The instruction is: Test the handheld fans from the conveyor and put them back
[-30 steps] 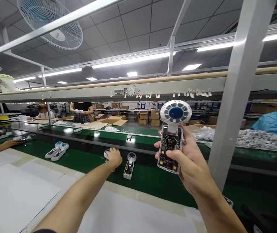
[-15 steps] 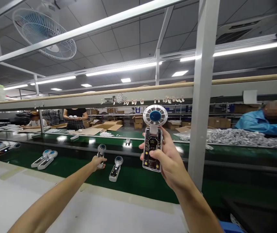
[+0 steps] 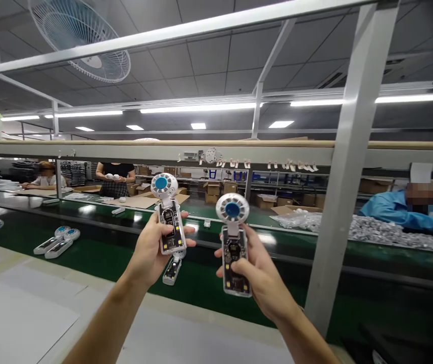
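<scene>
The second handheld fan (image 3: 170, 218) had left the green conveyor belt (image 3: 98, 255) — half a second earlier the left hand (image 3: 151, 248) was only closing on it there. Now that hand was wrapped around its clear handle and held it upright in the air, level with and just beside the first handheld fan (image 3: 234, 247), which the right hand (image 3: 258, 270) had kept gripped by the handle throughout. So both hands were full, the pair raised side by side. One more fan (image 3: 172, 269) lay on the belt below them, two others (image 3: 57, 241) further left, and the white bench (image 3: 22, 313) lay nearest.
</scene>
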Demonstrator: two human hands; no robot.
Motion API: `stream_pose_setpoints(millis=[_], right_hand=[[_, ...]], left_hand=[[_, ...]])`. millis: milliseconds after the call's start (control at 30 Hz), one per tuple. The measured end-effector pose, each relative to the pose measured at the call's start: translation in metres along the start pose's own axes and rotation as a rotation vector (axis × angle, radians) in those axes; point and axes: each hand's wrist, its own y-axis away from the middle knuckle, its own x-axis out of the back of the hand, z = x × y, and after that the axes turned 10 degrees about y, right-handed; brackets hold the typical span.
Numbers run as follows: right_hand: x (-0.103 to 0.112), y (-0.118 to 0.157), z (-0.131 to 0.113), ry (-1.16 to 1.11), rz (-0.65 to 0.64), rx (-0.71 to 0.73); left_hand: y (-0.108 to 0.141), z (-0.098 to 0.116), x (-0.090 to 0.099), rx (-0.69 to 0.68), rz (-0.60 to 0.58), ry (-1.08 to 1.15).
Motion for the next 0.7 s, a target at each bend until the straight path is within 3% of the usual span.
stream_pose_setpoints(millis=[200,300,467,600,700], right_hand=[[-0.039,-0.005,0.038,0.0,-0.178,-0.232],[-0.056,-0.002,0.045,-0.037,-0.261,-0.312],[-0.079,0.001,0.053,-0.012,-0.235,-0.358],[-0.093,0.004,0.088,0.223,-0.267,-0.573],[-0.098,0.011,0.122,0.459,-0.359,-0.57]], left_hand=[[0.004,0.024,0.01,-0.114,-0.126,-0.051],[0.002,0.029,0.017,-0.144,-0.162,-0.033],[0.0,0.03,0.021,-0.132,-0.26,0.045],[-0.003,0.033,0.022,-0.145,-0.28,0.066],[-0.006,0.035,0.024,-0.157,-0.271,0.075]])
